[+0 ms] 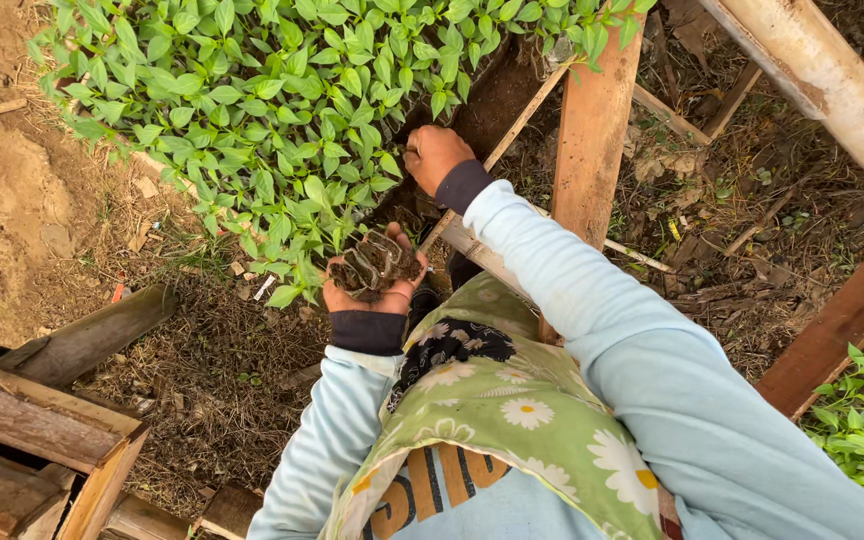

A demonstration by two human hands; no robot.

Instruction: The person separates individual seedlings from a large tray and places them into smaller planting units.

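Small soil-filled seedling bags [377, 265], soft and dark, lie bunched in the upturned left hand [372, 285], whose fingers curl loosely around them, just below the near edge of the seedling bed [282, 110]. The right hand [435, 155], clenched, reaches into the dense green leaves at the bed's dark soil edge; what it grips is hidden. Both arms wear pale blue sleeves [592, 300] with dark cuffs. A green daisy-print cloth [512, 400] drapes the chest. Wooden planks [592, 130] and a pale pole [832, 85] frame the bed over dry straw litter [212, 380].
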